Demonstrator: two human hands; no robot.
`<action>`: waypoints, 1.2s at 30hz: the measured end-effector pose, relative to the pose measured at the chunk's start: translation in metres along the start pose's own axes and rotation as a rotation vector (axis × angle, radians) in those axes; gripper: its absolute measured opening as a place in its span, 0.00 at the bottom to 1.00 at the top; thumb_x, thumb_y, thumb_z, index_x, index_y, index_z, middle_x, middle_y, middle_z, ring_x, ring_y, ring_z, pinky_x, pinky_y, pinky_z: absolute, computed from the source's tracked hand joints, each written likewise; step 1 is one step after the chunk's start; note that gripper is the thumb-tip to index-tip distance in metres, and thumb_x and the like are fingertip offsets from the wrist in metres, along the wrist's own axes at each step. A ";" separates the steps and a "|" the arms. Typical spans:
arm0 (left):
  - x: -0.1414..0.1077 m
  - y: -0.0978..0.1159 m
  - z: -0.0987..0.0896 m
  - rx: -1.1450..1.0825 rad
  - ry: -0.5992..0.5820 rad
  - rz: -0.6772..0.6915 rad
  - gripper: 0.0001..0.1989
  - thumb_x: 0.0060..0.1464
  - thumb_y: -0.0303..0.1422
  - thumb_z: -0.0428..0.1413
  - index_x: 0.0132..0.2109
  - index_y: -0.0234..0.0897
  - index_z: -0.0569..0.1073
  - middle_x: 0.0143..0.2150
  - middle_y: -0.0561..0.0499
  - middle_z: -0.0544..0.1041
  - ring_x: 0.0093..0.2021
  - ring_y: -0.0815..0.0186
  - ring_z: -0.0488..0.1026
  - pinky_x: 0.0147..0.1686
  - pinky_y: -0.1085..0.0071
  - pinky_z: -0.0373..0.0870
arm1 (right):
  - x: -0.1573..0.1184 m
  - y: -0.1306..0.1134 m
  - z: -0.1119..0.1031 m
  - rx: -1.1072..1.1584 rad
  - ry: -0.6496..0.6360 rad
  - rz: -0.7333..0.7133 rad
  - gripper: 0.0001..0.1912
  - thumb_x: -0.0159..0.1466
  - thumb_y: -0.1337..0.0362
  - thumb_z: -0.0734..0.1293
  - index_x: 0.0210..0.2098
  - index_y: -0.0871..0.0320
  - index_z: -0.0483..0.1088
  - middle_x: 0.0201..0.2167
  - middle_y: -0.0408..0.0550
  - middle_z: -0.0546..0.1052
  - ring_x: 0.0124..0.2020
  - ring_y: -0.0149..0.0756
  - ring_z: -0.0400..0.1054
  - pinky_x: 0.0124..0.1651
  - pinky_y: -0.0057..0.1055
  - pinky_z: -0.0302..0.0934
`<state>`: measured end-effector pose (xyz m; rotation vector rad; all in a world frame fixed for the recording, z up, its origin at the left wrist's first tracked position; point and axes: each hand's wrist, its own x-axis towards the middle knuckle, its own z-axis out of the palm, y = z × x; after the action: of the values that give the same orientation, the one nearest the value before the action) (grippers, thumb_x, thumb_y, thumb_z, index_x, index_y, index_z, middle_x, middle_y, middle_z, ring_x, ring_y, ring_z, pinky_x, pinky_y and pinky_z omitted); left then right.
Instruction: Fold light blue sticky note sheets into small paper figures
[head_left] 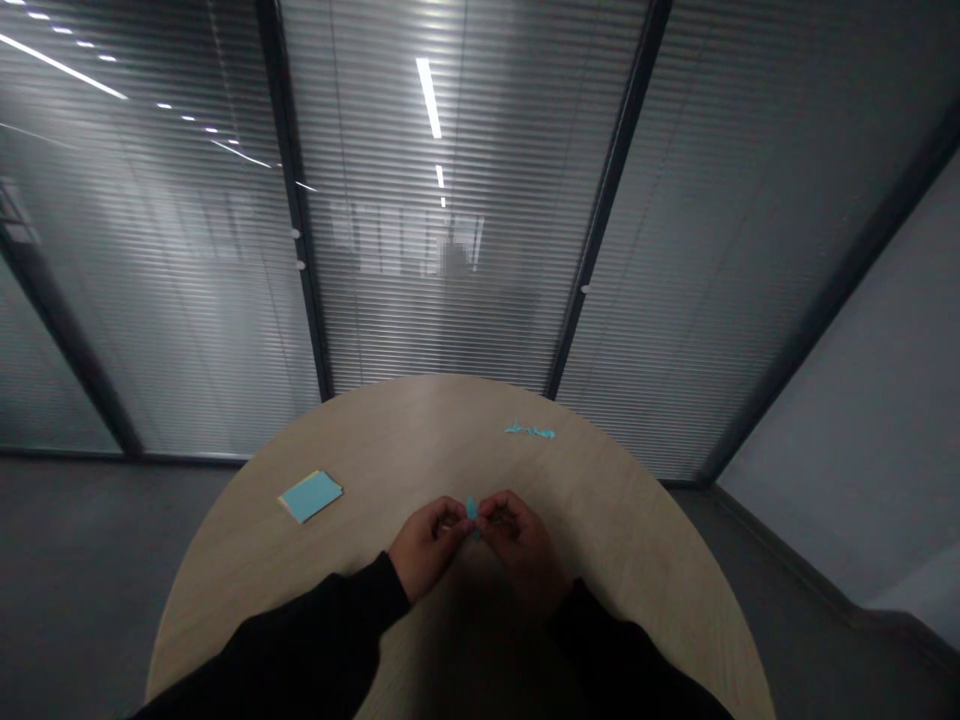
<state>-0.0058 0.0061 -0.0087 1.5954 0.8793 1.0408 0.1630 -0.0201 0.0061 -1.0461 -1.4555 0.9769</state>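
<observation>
At a round wooden table (420,430): a person in black sleeves (322,625) works with both hands, a glass partition with slatted blinds (442,300) beyond.
Left hand (429,547): curled, its fingertips closed on a small blue paper piece (472,512) above the tabletop.
Right hand (523,550): curled too, pinching the same piece from the other side — the exact finger grip is hidden.
Done so far: a thin row of blue paper scraps (529,431) lies on the far part of the tabletop.
Left to handle: a stack of blue and yellow notes (310,496), well left of the hands — neither hand touches it.
</observation>
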 end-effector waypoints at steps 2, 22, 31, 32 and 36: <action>0.000 -0.001 0.000 0.009 -0.014 0.004 0.17 0.55 0.45 0.57 0.36 0.34 0.72 0.28 0.52 0.70 0.28 0.68 0.63 0.30 0.72 0.59 | 0.000 0.001 0.000 0.029 -0.008 0.013 0.11 0.58 0.58 0.70 0.37 0.56 0.68 0.32 0.45 0.75 0.34 0.35 0.72 0.38 0.31 0.66; 0.000 0.002 0.001 -0.062 -0.061 -0.084 0.22 0.51 0.50 0.60 0.36 0.33 0.71 0.25 0.54 0.71 0.25 0.70 0.63 0.26 0.73 0.58 | 0.001 -0.001 -0.002 0.010 -0.025 0.109 0.16 0.57 0.56 0.70 0.41 0.58 0.72 0.34 0.47 0.76 0.36 0.38 0.71 0.39 0.33 0.65; -0.002 0.006 0.003 0.042 -0.085 -0.069 0.21 0.55 0.48 0.57 0.42 0.33 0.74 0.32 0.49 0.77 0.28 0.67 0.68 0.29 0.71 0.62 | 0.001 -0.006 -0.002 -0.016 0.020 0.133 0.16 0.57 0.51 0.70 0.27 0.58 0.70 0.23 0.42 0.71 0.28 0.33 0.65 0.33 0.29 0.59; -0.002 0.005 0.003 0.035 -0.092 -0.067 0.21 0.55 0.48 0.57 0.43 0.33 0.75 0.32 0.48 0.77 0.29 0.67 0.69 0.30 0.71 0.63 | 0.001 -0.006 -0.002 -0.009 0.032 0.144 0.16 0.57 0.51 0.70 0.27 0.58 0.70 0.23 0.41 0.70 0.27 0.33 0.65 0.33 0.29 0.59; -0.001 0.003 0.002 0.024 -0.077 -0.063 0.20 0.54 0.49 0.57 0.36 0.33 0.74 0.29 0.48 0.76 0.29 0.66 0.68 0.30 0.70 0.63 | 0.000 -0.008 0.000 0.009 0.036 0.172 0.17 0.56 0.50 0.70 0.27 0.58 0.70 0.22 0.41 0.70 0.26 0.33 0.65 0.32 0.29 0.60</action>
<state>-0.0042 0.0044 -0.0066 1.6063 0.8869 0.9219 0.1624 -0.0221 0.0142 -1.1917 -1.3471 1.0793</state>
